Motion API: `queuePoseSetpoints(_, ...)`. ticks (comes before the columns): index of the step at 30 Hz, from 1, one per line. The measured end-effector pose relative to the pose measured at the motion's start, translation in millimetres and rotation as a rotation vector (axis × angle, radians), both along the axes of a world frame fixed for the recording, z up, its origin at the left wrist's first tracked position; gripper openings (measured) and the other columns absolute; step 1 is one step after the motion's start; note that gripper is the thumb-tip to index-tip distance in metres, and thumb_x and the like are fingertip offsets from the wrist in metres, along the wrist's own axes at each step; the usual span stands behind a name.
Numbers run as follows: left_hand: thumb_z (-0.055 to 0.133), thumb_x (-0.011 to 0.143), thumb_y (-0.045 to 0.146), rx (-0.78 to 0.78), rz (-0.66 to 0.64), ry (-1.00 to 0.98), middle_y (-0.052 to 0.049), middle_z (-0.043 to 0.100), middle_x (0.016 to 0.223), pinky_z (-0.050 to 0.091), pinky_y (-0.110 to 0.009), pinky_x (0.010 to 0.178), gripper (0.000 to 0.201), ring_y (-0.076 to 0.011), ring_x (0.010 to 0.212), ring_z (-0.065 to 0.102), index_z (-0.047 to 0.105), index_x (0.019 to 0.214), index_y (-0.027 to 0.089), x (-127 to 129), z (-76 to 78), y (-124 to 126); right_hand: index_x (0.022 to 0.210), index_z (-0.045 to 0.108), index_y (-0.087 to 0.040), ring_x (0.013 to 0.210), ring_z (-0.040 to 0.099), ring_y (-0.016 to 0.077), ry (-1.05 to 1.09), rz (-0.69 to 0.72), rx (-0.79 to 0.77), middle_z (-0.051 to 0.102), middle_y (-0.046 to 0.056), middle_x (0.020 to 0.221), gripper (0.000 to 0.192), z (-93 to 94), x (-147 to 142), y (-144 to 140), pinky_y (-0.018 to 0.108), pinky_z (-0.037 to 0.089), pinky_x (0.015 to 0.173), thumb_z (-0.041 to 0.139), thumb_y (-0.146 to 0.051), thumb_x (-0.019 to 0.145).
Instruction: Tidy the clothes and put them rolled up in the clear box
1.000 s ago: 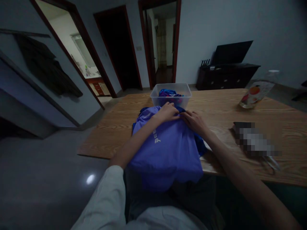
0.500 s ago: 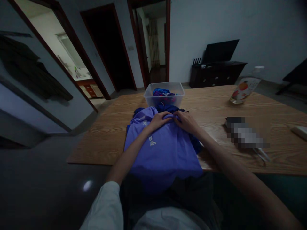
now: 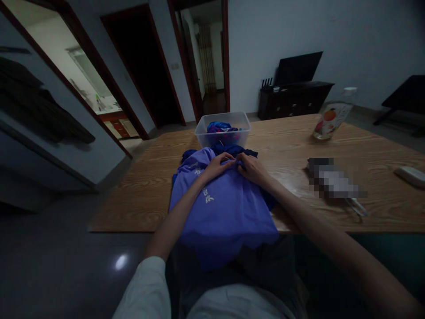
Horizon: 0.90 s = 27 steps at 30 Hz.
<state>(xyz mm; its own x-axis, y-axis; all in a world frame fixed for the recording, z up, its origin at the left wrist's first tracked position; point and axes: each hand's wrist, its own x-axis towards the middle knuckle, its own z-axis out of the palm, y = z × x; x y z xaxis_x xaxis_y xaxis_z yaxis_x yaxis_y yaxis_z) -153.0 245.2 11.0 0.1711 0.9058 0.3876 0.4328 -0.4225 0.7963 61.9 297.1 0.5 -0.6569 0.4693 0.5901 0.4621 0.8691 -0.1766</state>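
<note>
A purple shirt [image 3: 229, 212] with white lettering lies spread on the table, its lower part hanging over the front edge. My left hand [image 3: 219, 165] and my right hand [image 3: 251, 167] meet at its far edge, close together, with fingers bent around the fabric there. Both hands are closed on the shirt. Dark blue clothing [image 3: 229, 149] shows under and beyond it. Behind that stands a clear plastic bin [image 3: 239, 120] with blue and purple fabric [image 3: 217, 127] inside. The fingertips are partly hidden by the cloth and the hands.
To the right on the wooden table [image 3: 133, 204] stands a drink bottle [image 3: 334, 116]. Nearer lie a blurred-out item [image 3: 335, 177] with a strap and a white rounded object [image 3: 411, 175]. A TV [image 3: 299, 68] sits on a dark cabinet [image 3: 295, 99] by the wall.
The shirt's held far edge, a raised roll before, now lies lower and is more bunched between my fingers. The whole view has shifted slightly.
</note>
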Motion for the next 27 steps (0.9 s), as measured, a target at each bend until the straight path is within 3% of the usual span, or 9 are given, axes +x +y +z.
queuePoseSetpoints(8,0.071,0.093,0.053,-0.047,-0.022,-0.075,-0.008,0.073,0.117,0.052,-0.032,0.099,0.041,-0.0211,0.109,0.067,0.069,0.114,0.018,1.5,4.8,-3.9,0.117,0.058,-0.019,0.1,0.065,0.0308,0.01,0.065,0.001,0.07,0.015,0.114,0.027,10.3,1.8,-6.6,0.04,0.049,0.088,0.049,-0.016,0.091)
queuePoseSetpoints(14,0.075,0.091,0.047,-0.009,0.023,-0.047,-0.008,0.073,0.113,0.052,-0.033,0.099,0.035,-0.0204,0.107,0.068,0.07,0.109,0.017,1.5,2.0,-0.2,0.114,0.057,-0.022,0.094,0.067,0.0272,0.221,0.217,-0.299,0.07,0.01,0.106,0.021,12.7,4.6,-2.9,0.036,0.052,0.082,0.055,-0.036,0.099)
queuePoseSetpoints(20,0.075,0.092,0.044,0.045,0.052,0.025,-0.006,0.074,0.11,0.053,-0.033,0.099,0.032,-0.0202,0.105,0.069,0.071,0.108,0.017,3.1,0.8,-1.6,0.107,0.063,-0.021,0.092,0.066,0.0261,0.348,0.26,-0.541,0.069,0.008,0.101,0.038,5.4,2.0,12.5,0.036,0.054,0.079,0.063,-0.058,0.096)
queuePoseSetpoints(23,0.074,0.093,0.044,0.097,0.069,0.063,-0.005,0.074,0.11,0.053,-0.031,0.096,0.031,-0.0194,0.104,0.069,0.07,0.109,0.018,4.1,1.3,-3.8,0.105,0.063,-0.021,0.092,0.066,0.0255,0.352,0.28,-0.554,0.068,0.007,0.1,0.035,6.5,2.9,14.3,0.036,0.053,0.081,0.064,-0.054,0.095)
queuePoseSetpoints(27,0.068,0.097,0.048,0.119,0.101,0.175,-0.004,0.075,0.113,0.053,-0.032,0.095,0.033,-0.0201,0.104,0.071,0.069,0.115,0.02,4.1,7.5,-9.4,0.107,0.06,-0.021,0.092,0.065,0.0243,0.323,0.29,-0.448,0.067,0.006,0.1,0.024,10.2,5.0,10.8,0.034,0.052,0.08,0.06,-0.041,0.094)
